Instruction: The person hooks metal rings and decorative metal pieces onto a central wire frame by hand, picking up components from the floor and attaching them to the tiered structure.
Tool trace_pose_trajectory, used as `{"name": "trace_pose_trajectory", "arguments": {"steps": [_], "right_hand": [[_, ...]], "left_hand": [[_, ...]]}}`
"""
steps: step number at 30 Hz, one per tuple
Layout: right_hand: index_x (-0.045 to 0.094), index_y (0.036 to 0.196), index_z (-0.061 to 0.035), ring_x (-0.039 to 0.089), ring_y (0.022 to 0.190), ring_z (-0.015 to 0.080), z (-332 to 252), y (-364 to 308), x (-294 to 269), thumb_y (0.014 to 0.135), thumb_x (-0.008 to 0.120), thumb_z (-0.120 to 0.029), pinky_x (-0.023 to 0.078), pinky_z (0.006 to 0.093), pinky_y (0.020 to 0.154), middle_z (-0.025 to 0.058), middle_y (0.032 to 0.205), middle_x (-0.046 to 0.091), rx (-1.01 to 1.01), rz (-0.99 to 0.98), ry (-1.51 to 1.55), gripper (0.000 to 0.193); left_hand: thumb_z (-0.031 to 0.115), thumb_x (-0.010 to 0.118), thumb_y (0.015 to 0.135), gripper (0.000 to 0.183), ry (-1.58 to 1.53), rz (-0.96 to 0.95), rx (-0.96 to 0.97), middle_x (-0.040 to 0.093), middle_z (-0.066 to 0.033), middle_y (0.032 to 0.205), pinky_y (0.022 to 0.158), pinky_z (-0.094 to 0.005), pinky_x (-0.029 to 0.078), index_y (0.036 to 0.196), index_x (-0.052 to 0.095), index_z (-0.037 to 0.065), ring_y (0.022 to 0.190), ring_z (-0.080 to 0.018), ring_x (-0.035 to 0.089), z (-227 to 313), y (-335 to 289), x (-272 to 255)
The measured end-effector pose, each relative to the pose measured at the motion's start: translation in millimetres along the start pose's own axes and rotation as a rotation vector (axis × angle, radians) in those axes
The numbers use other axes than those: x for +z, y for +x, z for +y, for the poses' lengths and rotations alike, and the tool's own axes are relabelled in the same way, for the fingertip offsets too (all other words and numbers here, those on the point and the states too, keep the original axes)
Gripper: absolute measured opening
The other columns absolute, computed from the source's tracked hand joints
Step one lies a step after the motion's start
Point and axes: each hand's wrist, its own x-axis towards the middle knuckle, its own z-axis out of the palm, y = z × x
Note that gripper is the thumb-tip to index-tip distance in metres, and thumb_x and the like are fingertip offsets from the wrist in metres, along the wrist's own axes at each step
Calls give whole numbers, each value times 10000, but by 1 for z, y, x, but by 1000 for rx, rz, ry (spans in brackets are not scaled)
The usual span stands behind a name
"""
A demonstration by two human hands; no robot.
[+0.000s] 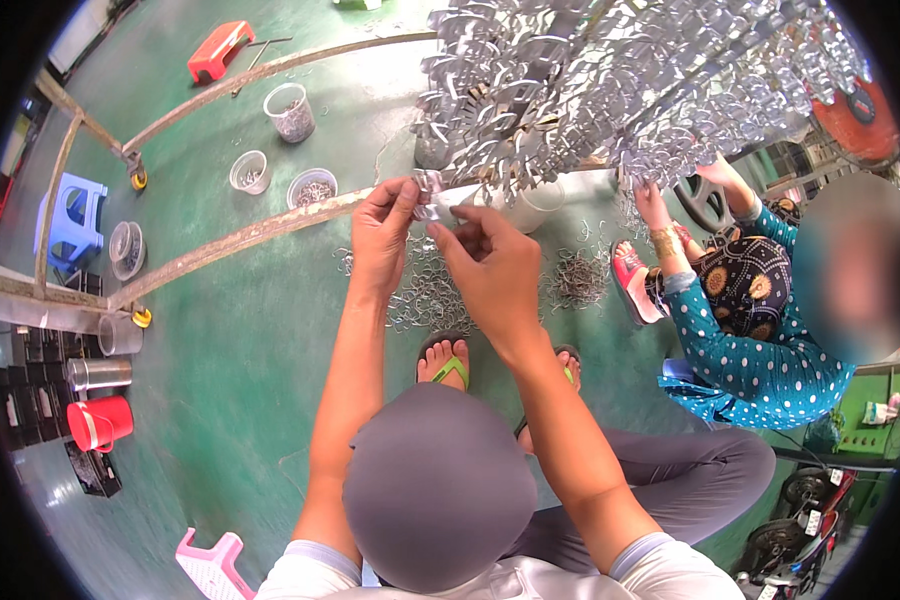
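Note:
Between thumb and fingers, my left hand (382, 232) pinches a small shiny bent metal piece (428, 190) beside the near rail of a rack. My right hand (495, 268) is close by, its fingers curled and its thumb near the lower end of that piece; what its fingertips grip is too small to make out. Just beyond, a dense mass of silvery metal parts (570, 90) hangs from the rack. Below my hands, a pile of small metal hooks (425, 300) lies on the green floor, and a darker heap of hooks (578, 278) lies to its right.
The rack's metal rail (235, 243) crosses in front of me. Behind it stand tubs of small parts, one a clear bucket (292, 118). At right, a co-worker in a dotted teal sleeve (710, 350) reaches to the hanging parts. A blue stool (73, 215) and red bucket (100, 423) stand left.

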Motion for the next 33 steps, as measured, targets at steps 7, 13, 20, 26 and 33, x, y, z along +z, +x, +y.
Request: {"name": "trace_pose_trajectory", "arguments": {"steps": [7,13,20,26,33], "right_hand": [[722,926,27,621,599,120,21,-5,-61,886,714,-140,485,286,580,99,724,699,34,103,-129,172],[724,917,28,599,608,93,43,4,-138,899,702,-153,471,267,580,72,704,689,11,397,-164,184],[651,906,55,574,637,91,5,85,-247,914,686,-132,482,287,605,79,695,645,-290,845,-74,191],[686,950,59,620,687,176,9,218,-379,884,685,-163,511,321,692,126,777,682,-465,1115,128,231],[710,928,39,713,849,343,-32,321,-432,846,721,-199,545,411,800,213,895,727,-280,1068,-92,252]], "left_hand": [[213,629,991,249,159,-40,-5,708,-39,1088,844,-309,498,1148,683,27,948,-116,633,8,30,6],[201,616,990,367,258,-45,-57,634,-111,1288,937,-347,490,1294,603,-4,1174,-212,604,16,32,-7],[328,650,961,345,608,90,-214,701,-69,1102,840,-328,505,1172,663,55,1035,-186,647,-36,-8,-62],[369,659,872,635,1394,-753,-572,509,-236,1405,1076,-482,372,1389,504,36,1337,-374,472,-80,-172,-37],[385,660,859,655,1664,-936,-296,494,-220,1428,1087,-491,353,1406,499,63,1360,-360,449,-125,-191,-84]]}}
